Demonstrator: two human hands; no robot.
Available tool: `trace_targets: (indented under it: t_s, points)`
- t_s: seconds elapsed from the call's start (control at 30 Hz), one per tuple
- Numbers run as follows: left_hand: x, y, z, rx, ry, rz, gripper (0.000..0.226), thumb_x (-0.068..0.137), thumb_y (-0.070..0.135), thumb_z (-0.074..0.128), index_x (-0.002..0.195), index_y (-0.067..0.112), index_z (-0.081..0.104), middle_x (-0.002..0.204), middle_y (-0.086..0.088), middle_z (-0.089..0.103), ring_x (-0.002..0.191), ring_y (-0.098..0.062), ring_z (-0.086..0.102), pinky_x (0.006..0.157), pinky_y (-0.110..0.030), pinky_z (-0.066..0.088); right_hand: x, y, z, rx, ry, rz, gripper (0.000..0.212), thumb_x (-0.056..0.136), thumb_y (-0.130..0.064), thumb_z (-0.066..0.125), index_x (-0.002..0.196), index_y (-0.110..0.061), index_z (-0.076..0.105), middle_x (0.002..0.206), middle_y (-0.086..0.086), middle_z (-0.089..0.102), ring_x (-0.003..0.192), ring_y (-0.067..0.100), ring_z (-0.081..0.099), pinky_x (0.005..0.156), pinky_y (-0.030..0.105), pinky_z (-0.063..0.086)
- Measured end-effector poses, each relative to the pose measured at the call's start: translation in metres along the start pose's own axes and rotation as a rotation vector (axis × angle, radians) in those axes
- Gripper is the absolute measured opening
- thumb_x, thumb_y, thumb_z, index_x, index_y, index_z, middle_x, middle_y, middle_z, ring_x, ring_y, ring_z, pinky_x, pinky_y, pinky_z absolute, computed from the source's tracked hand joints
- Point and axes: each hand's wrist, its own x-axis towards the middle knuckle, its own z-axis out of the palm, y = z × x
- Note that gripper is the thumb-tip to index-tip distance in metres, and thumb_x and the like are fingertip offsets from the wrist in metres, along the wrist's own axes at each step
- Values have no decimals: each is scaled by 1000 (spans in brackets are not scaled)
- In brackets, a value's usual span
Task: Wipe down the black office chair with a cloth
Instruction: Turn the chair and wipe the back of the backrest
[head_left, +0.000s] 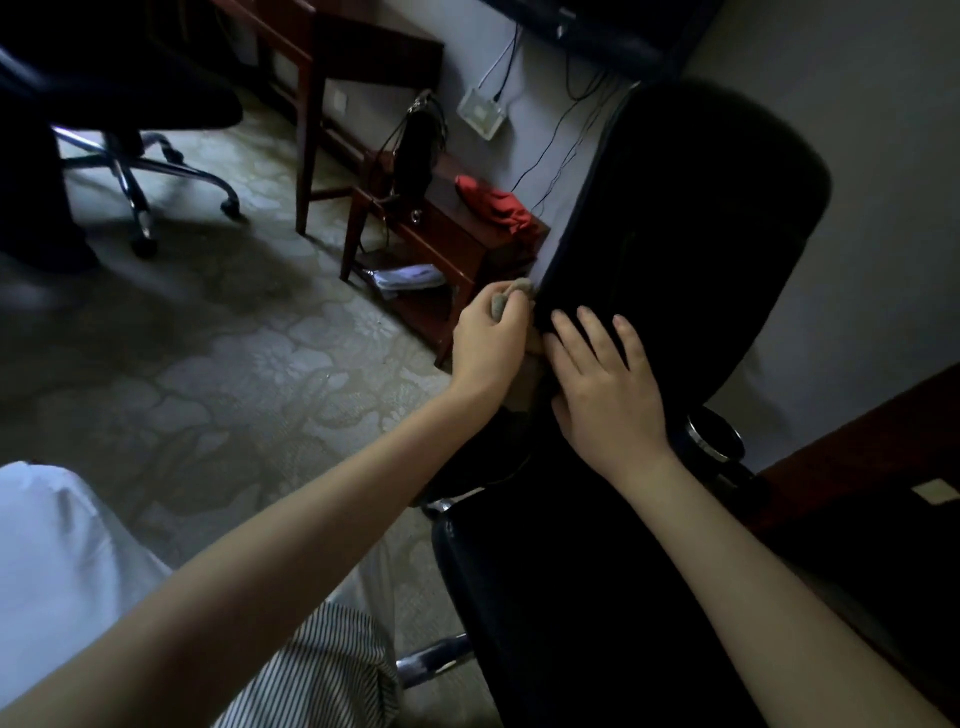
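The black office chair (691, 218) fills the right half of the view, its backrest upright and its seat below in shadow. My left hand (488, 345) grips a small bunched grey cloth (511, 296) and holds it against the left edge of the backrest. My right hand (605, 384) lies flat on the front of the backrest, fingers straight and spread, just right of the cloth. Most of the cloth is hidden inside my left fist.
A low wooden stand (457, 244) with a red cloth (496, 202) and a black bag stands against the wall left of the chair. A second office chair (140, 171) is at the far left. A white bed corner (57, 561) sits at lower left. Patterned carpet covers the floor.
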Motion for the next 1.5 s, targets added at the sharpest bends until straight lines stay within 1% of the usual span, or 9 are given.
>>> trace_targets:
  t_s: [0.17,0.3,0.47,0.77,0.93,1.0,1.13,1.3,1.5]
  points:
    - [13,9,-8,86,-109,-8,17,91,19,51,91,26,67,86,6,67,92,-13,63,94,-35,49,-3,11,-3,55,-40,56,62,64,-12,74,124,-9,59,129,13,58,120,33,53,105,45,22]
    - [14,16,-11,88,-197,-71,16,93,16,51,87,14,64,79,-4,62,72,-10,57,70,-20,48,0,10,-6,118,-51,139,59,68,-13,70,126,-12,58,128,12,58,118,32,54,104,43,22]
    - [14,25,-16,143,-246,-127,20,93,20,53,79,6,57,72,-10,49,72,-17,47,61,-24,42,10,-9,-21,192,-53,174,57,69,-20,52,126,-15,60,129,8,59,117,28,56,103,44,38]
    - [-16,29,-30,163,-305,-103,16,95,23,51,85,12,55,68,-10,47,66,-17,46,59,-22,43,9,-15,-54,172,-38,157,63,61,-16,76,122,-14,63,130,9,58,118,28,56,101,47,40]
    - [-43,37,-48,214,-371,-66,19,94,20,52,82,13,64,74,-7,58,73,-14,54,69,-28,46,-17,-26,-71,191,-11,103,50,73,-18,56,123,-14,62,134,7,55,121,25,54,104,41,38]
    - [-54,39,-55,319,-358,79,17,92,22,54,79,17,64,72,-1,61,72,-12,57,74,-33,47,-33,-29,-76,248,4,125,52,77,-20,40,125,-14,59,136,6,53,122,24,50,106,39,32]
    - [-92,59,-52,365,-169,585,30,85,29,50,103,11,65,96,0,59,85,-10,56,80,-28,48,-65,-30,-81,334,82,219,50,77,-21,41,124,-13,56,132,10,55,117,24,45,101,37,29]
    - [-108,127,-14,698,-129,1269,30,82,24,55,106,9,66,99,-9,61,79,-20,60,62,-23,43,-81,-30,-96,358,199,444,44,80,-16,40,118,-11,60,121,7,62,108,23,56,96,36,34]
    - [-99,137,-8,588,-155,1083,35,83,29,49,106,9,65,100,-7,59,83,-16,56,69,-25,45,-80,-19,-117,446,274,552,46,80,-19,40,120,-11,59,126,6,59,115,16,45,97,31,29]
